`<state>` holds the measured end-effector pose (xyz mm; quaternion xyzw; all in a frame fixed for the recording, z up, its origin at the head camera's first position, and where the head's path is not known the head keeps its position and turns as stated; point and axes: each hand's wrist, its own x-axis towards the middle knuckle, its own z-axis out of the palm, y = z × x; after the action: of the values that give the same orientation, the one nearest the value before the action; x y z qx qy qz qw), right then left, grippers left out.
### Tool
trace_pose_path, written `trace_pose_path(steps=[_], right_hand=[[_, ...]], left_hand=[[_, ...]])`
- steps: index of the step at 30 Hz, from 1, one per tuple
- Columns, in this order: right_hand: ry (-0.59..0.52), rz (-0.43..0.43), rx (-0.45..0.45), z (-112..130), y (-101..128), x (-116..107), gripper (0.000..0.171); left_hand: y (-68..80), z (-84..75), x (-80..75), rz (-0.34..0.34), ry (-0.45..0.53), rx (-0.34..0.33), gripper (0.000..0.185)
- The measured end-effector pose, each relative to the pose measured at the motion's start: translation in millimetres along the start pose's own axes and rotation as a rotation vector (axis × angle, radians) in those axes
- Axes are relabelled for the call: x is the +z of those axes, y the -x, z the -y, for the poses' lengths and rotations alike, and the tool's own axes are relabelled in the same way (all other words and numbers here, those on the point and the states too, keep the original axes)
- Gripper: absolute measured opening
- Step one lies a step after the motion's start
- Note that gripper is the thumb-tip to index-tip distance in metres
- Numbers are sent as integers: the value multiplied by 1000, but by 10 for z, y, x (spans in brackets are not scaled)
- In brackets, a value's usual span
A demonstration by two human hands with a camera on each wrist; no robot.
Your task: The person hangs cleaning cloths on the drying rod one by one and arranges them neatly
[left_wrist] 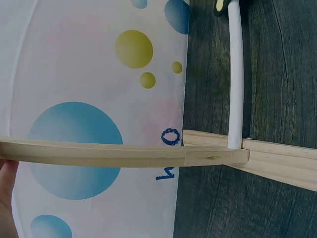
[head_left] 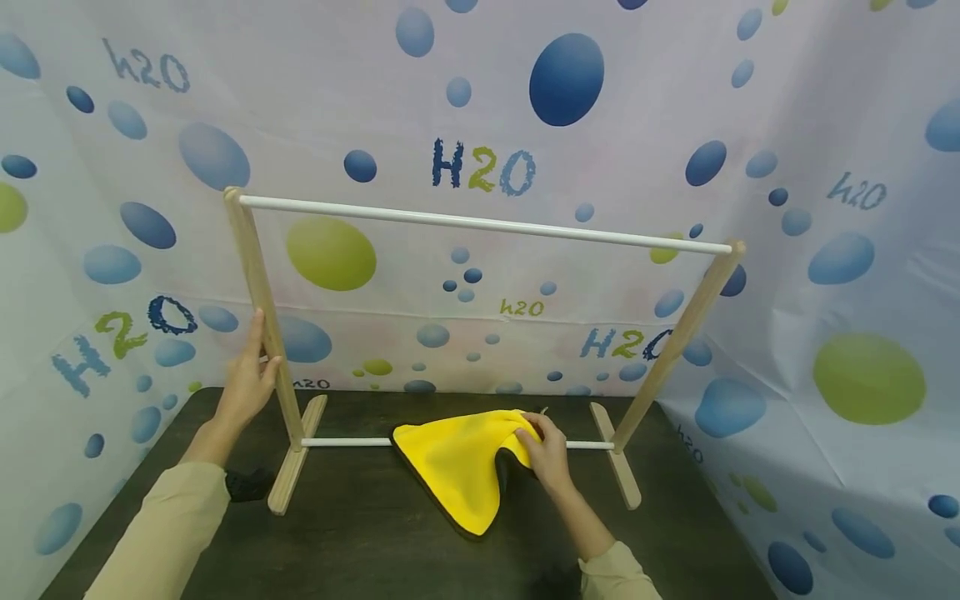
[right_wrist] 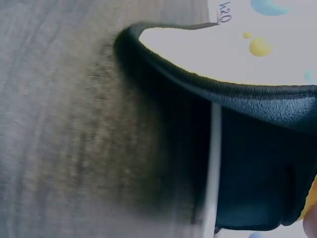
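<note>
My right hand (head_left: 546, 450) pinches one corner of a yellow cloth (head_left: 457, 467) with a dark border and dark back. The cloth spreads left from the fingers, one corner pointing toward me, and overlaps the low white rod (head_left: 345, 442) of a wooden rack. Its dark underside (right_wrist: 257, 173) and stitched hem show in the right wrist view, with the white rod crossing beside them. My left hand (head_left: 247, 379) rests on the rack's left upright (head_left: 258, 275), index finger straight along it. In the left wrist view a finger (left_wrist: 7, 186) touches that upright's edge.
A second white rod (head_left: 480, 222) spans the top of the rack to the right upright (head_left: 678, 342). Wooden feet (head_left: 617, 458) stand on the dark table (head_left: 337, 533). Behind and at both sides hangs a white curtain (head_left: 420, 333) with coloured dots.
</note>
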<state>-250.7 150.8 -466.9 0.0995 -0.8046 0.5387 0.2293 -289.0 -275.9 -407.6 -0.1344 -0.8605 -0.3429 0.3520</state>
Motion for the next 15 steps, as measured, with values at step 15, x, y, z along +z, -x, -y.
trace_pose_path(steps=[15], right_hand=[[14, 6, -122, 430, -202, -65, 18]], left_hand=[[-2, 9, -17, 2, 14, 24, 84]])
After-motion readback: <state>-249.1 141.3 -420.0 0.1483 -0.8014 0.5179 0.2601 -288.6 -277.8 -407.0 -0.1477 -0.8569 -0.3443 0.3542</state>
